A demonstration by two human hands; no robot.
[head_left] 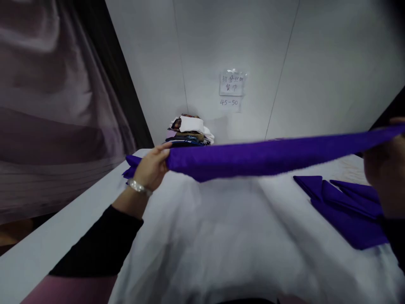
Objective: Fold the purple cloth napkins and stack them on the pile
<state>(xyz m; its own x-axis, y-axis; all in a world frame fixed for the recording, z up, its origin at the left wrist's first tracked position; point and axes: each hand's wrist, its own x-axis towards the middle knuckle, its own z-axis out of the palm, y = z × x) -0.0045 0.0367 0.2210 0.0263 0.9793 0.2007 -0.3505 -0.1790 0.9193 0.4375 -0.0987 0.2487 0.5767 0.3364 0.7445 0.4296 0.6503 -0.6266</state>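
Observation:
A purple cloth (pixel 247 158), drawn out into a long flat band, stretches across the view above the table. My left hand (pixel 153 166), with a silver bracelet at the wrist, pinches its left end between thumb and fingers. At the right edge of the view my right hand (pixel 387 164) grips the other end; it is blurred and partly cut off by the frame. Below and beside my right hand lies a folded purple cloth (pixel 344 211) with pointed layers. Behind my left hand, another piece of purple cloth (pixel 133 161) shows in part.
A white cloth (pixel 215 236) with creases covers much of the white table (pixel 63 228). Against the grey wall stands a stack of folded fabrics (pixel 188 133). Paper signs (pixel 232 84) hang on the wall, and a pinkish curtain (pixel 57 109) hangs on the left.

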